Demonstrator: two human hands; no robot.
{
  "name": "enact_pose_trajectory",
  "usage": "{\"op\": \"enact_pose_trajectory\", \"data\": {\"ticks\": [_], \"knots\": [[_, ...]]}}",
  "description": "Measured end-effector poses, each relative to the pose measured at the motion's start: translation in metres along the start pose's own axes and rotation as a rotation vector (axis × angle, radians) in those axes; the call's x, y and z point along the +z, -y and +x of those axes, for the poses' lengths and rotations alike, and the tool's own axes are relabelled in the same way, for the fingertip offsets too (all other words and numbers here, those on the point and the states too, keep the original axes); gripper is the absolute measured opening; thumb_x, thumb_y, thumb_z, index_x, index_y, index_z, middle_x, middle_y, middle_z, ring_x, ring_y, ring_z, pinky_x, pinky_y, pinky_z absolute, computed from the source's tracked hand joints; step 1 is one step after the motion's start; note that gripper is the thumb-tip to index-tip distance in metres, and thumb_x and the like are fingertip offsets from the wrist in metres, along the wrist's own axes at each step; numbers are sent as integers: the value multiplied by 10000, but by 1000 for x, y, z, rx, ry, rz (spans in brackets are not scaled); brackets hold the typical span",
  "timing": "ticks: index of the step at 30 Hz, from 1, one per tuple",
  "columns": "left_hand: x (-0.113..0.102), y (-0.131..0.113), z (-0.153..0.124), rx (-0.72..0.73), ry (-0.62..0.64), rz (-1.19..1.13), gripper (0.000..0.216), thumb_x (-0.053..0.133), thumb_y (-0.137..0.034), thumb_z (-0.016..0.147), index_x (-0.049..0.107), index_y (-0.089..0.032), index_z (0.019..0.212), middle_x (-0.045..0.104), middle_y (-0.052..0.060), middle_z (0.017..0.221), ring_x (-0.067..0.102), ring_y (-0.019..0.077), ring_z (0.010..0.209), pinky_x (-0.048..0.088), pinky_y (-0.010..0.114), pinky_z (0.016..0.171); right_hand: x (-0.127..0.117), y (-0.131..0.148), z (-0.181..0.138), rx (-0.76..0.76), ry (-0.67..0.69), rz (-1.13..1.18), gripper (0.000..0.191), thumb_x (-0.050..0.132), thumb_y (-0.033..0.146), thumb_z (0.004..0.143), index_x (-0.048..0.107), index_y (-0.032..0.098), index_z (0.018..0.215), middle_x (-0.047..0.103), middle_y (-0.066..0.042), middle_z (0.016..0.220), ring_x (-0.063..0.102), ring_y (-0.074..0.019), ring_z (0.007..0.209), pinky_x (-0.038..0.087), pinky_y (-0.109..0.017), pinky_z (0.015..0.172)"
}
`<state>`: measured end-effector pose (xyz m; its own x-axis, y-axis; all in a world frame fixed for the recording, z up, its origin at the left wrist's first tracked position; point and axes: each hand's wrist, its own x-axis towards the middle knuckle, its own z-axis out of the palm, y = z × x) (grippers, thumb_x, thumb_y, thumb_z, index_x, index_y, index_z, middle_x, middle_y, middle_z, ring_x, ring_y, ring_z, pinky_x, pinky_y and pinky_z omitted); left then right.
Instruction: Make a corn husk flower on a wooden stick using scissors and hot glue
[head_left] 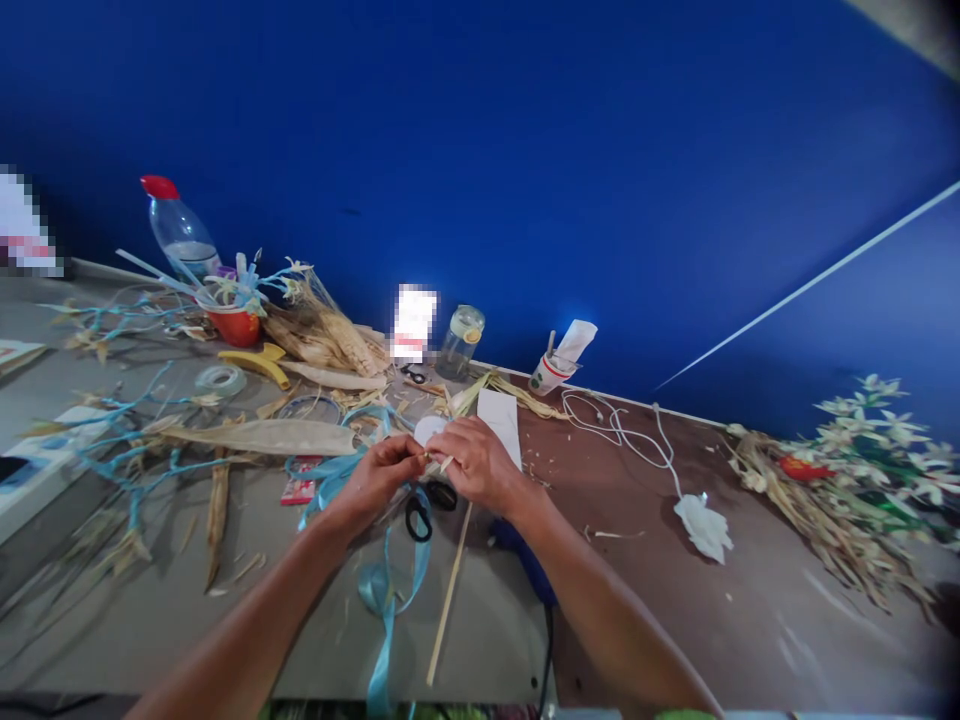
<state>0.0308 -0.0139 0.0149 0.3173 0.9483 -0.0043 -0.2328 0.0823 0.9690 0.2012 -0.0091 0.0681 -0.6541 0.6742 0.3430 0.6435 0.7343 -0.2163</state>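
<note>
My left hand (pixel 384 472) and my right hand (pixel 474 462) meet over the middle of the table, fingers pinched together. Between their fingertips is a small pale piece, perhaps husk, too small to name surely. Black-handled scissors (pixel 418 520) lie just below the hands. Light blue ribbon (pixel 390 610) trails down the table beneath my left hand and over its front edge. A thin wooden stick (pixel 450 600) slants toward the front edge. Beside my right forearm, partly hidden by it, lies a dark blue tool (pixel 525 560) with a cord. White paper (pixel 501 420) lies behind my right hand.
Dried corn husks (pixel 330 335), a yellow tool (pixel 259 365), a red pot (pixel 234 325) and a bottle (pixel 184 230) stand or lie at back left. Blue-wrapped stems (pixel 135 470) spread leftward. A glass jar (pixel 461 340), cup (pixel 553 372), white cable (pixel 637 435) and flower bunch (pixel 862 470) sit toward the right.
</note>
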Motion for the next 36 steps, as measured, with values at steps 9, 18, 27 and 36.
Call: {"op": "enact_pose_trajectory", "data": {"ticks": [9,18,27,36], "knots": [[4,-2,-2,43,-48,12,228,707,-370,689,641,-152,675,565,-1,617,467,109,578,375,234,570,-5,11,1,50,-41,-112,149,482,231,900,607,169,847,632,-45,777,529,-173,774,298,-314,739],[5,11,-1,207,-278,179,154,655,-325,729,649,-174,701,620,4,676,538,144,667,418,251,667,10,29,4,352,-209,34,125,513,197,854,593,186,759,644,-23,730,575,-161,730,345,-282,719],[4,12,-3,378,-383,355,88,605,-258,761,672,-206,738,639,11,724,564,167,719,425,280,722,5,35,19,670,-165,372,174,502,217,762,549,190,597,487,45,516,429,-100,505,300,-202,496],[4,15,-4,493,-399,407,72,607,-233,767,672,-219,739,639,19,741,566,175,750,421,297,751,8,26,21,745,-144,596,188,524,250,717,539,165,550,428,62,470,389,-83,480,288,-193,475]]}}
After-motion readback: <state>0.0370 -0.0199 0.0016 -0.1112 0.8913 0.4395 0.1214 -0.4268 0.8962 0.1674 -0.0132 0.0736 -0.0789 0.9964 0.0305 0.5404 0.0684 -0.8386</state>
